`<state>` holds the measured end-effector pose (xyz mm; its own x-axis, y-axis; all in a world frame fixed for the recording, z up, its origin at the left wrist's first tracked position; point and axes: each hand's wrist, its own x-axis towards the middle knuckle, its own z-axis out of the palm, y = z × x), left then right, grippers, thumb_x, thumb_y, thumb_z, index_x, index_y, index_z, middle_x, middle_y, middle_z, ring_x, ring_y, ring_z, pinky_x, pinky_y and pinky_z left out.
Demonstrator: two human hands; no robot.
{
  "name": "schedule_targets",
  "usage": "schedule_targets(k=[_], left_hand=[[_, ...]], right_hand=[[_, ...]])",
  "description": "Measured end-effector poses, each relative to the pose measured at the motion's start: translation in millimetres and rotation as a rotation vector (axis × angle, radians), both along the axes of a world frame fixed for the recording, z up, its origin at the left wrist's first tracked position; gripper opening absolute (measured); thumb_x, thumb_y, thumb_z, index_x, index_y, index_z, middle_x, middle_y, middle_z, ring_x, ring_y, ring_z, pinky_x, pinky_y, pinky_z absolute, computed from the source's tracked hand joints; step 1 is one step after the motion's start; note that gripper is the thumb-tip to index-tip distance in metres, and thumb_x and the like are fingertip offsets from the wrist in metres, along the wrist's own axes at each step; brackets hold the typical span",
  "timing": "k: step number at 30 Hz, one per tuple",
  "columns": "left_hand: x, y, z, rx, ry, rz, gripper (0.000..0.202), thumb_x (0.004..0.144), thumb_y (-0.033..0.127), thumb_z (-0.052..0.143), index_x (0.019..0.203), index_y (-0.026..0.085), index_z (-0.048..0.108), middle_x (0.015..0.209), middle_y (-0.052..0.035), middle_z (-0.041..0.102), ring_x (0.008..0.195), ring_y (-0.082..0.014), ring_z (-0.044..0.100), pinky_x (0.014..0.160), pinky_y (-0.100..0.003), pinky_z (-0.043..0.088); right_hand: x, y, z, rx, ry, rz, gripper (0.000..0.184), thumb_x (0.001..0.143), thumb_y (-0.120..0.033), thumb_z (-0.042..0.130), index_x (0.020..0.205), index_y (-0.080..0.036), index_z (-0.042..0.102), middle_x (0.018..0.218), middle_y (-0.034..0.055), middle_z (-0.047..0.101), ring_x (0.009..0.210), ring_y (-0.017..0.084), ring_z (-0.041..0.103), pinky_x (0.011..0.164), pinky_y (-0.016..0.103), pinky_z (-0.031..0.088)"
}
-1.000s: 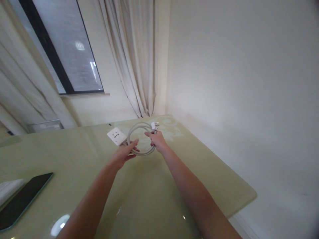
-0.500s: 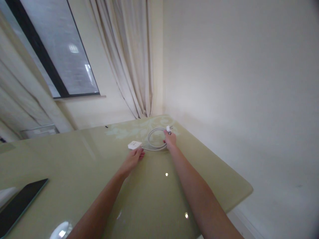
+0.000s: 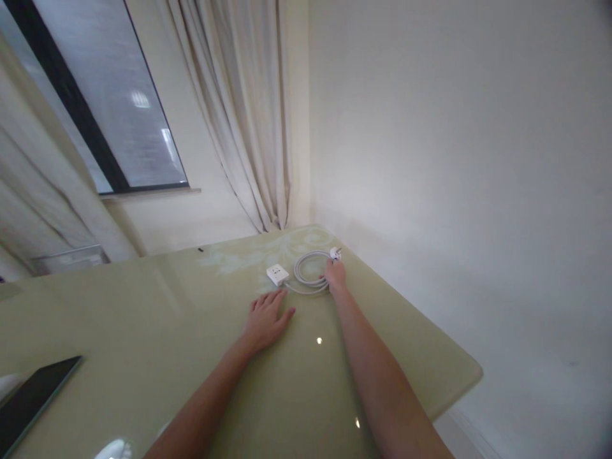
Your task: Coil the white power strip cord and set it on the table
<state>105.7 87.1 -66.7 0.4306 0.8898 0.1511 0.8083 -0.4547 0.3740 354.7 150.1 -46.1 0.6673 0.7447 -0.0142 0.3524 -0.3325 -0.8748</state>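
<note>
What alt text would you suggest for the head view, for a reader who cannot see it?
A person's right hand rests on a coiled white extension cord near its plug, on a pale green table; the left hand lies flat nearby, short of the cord's socket block.

Showing a white extension cord lying flat in a loose coil near the far right corner of a green table, square socket block sitting face-up at its left, plug resting at the far side.
</note>
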Motion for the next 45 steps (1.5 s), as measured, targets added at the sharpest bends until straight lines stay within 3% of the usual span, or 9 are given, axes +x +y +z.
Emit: schedule_targets(k=[7, 11, 16, 20, 23, 26, 29, 33, 45], left_hand=[[68, 64, 6.2, -0.009, -0.011, 0.093, 0.079, 0.099, 0.064, 0.05, 0.162, 0.017, 0.04, 0.16, -0.0219, 0.053, 0.149, -0.0411, 0.044, 0.116, -0.058, 0.035], [79, 82, 2.2, 0.034, -0.058, 0.106, 0.077, 0.098, 0.059, 0.056, 0.158, 0.013, 0.042, 0.152, -0.0249, 0.059, 0.144, -0.0431, 0.048, 0.116, -0.061, 0.035], [61, 67, 2.0, 0.076, -0.12, 0.047, 0.048, 0.103, 0.04, 0.051, 0.143, 0.013, 0.058, 0.146, -0.0197, 0.065, 0.138, -0.032, 0.057, 0.116, -0.046, 0.04], [25, 25, 4.2, 0.117, -0.146, -0.006, 0.039, 0.1, 0.03, 0.053, 0.135, 0.018, 0.064, 0.139, -0.0145, 0.069, 0.133, -0.0285, 0.061, 0.114, -0.045, 0.042], [-4, -18, 7.0, 0.143, -0.162, -0.022, 0.031, 0.099, 0.034, 0.052, 0.121, 0.02, 0.068, 0.125, -0.0125, 0.074, 0.12, -0.027, 0.065, 0.106, -0.043, 0.045], [-26, -56, 9.3, 0.162, -0.15, 0.013, 0.029, 0.101, 0.04, 0.047, 0.09, 0.021, 0.066, 0.092, -0.0089, 0.073, 0.089, -0.0228, 0.066, 0.083, -0.034, 0.046], [-40, -79, 9.0, 0.166, -0.134, 0.096, 0.039, 0.1, 0.043, 0.042, 0.07, 0.022, 0.055, 0.068, -0.0044, 0.061, 0.064, -0.0184, 0.052, 0.064, -0.031, 0.032], [-52, -81, 8.6, 0.154, -0.16, 0.185, 0.046, 0.098, 0.047, 0.039, 0.06, 0.022, 0.046, 0.057, -0.0018, 0.049, 0.054, -0.015, 0.038, 0.061, -0.033, 0.021], [-62, -68, 16.8, 0.152, -0.269, 0.274, 0.048, 0.095, 0.051, 0.033, 0.057, 0.023, 0.037, 0.054, -0.0005, 0.041, 0.052, -0.0142, 0.037, 0.06, -0.031, 0.023]], right_hand=[[-8, 3, -12.3, 0.07, -0.027, -0.121, 0.044, 0.105, -0.039, 0.04, 0.123, -0.01, 0.068, 0.109, 0.0245, 0.076, 0.099, 0.033, 0.076, 0.075, 0.035, 0.054], [-6, 7, -16.2, 0.085, -0.06, -0.142, 0.051, 0.105, -0.035, 0.031, 0.125, -0.004, 0.067, 0.114, 0.0323, 0.073, 0.107, 0.039, 0.072, 0.085, 0.042, 0.052], [-13, 0, -12.2, 0.121, -0.125, -0.234, 0.065, 0.103, -0.035, 0.036, 0.15, 0.009, 0.047, 0.149, 0.0428, 0.048, 0.143, 0.047, 0.049, 0.106, 0.053, 0.042], [-14, -10, 0.1, 0.201, -0.19, -0.322, 0.073, 0.104, -0.039, 0.037, 0.163, 0.003, 0.027, 0.167, 0.0367, 0.028, 0.153, 0.045, 0.033, 0.115, 0.057, 0.033], [-20, -14, 12.3, 0.432, -0.332, -0.246, 0.057, 0.105, -0.034, 0.037, 0.154, -0.008, 0.046, 0.153, 0.0289, 0.051, 0.142, 0.038, 0.047, 0.112, 0.052, 0.037], [-49, -22, 16.6, 0.619, -0.485, 0.033, 0.036, 0.108, -0.032, 0.036, 0.122, -0.014, 0.065, 0.121, 0.0191, 0.068, 0.118, 0.03, 0.059, 0.104, 0.044, 0.042], [-93, -39, 6.4, 0.613, -0.645, 0.317, 0.031, 0.11, -0.03, 0.039, 0.102, -0.018, 0.066, 0.103, 0.0124, 0.069, 0.103, 0.026, 0.059, 0.095, 0.038, 0.042], [-129, -60, -10.1, 0.513, -0.85, 0.679, 0.02, 0.103, -0.033, 0.06, 0.088, -0.021, 0.066, 0.095, 0.0068, 0.07, 0.095, 0.021, 0.059, 0.089, 0.031, 0.04], [-119, -69, -8.2, 0.211, -0.871, 0.66, 0.048, 0.108, -0.038, 0.05, 0.068, -0.019, 0.069, 0.064, 0.0034, 0.068, 0.057, 0.014, 0.047, 0.059, 0.032, 0.017]])
